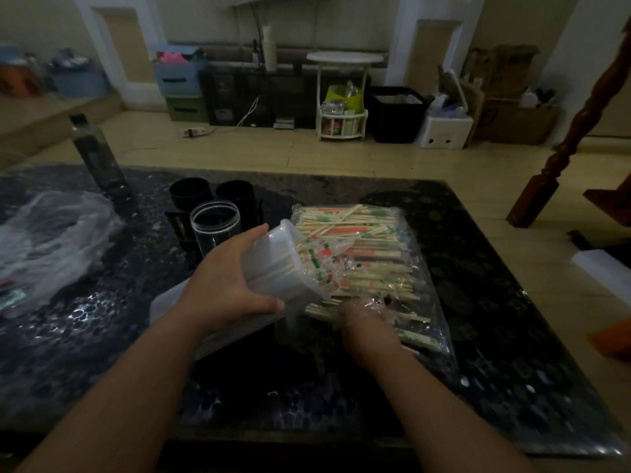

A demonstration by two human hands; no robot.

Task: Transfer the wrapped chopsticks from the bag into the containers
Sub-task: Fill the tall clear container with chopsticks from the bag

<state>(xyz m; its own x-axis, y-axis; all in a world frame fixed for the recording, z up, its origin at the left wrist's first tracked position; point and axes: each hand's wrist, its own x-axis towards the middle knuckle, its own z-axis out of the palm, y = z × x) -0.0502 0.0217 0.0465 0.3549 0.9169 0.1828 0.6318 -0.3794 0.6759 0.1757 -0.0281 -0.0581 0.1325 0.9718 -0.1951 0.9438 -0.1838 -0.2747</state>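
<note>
Translucent container (pixel 269 268), tilted mid-table, sat gripped in the left hand (pixel 232 285); right hand (pixel 367 326) was inside the bag (pixel 435 322) among wrapped chopsticks (pixel 358 233), grasp unclear. Next, probably: feeding a bundle in.

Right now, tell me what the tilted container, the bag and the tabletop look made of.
Tilted container: likely plastic, milky and translucent; chopsticks show dimly through its wall.
Bag: thin clear plastic film, glossy; it crinkles and glints.
Tabletop: perhaps polished stone, or glass over a pattern; dark and speckled, with mirror-like highlights.
</note>
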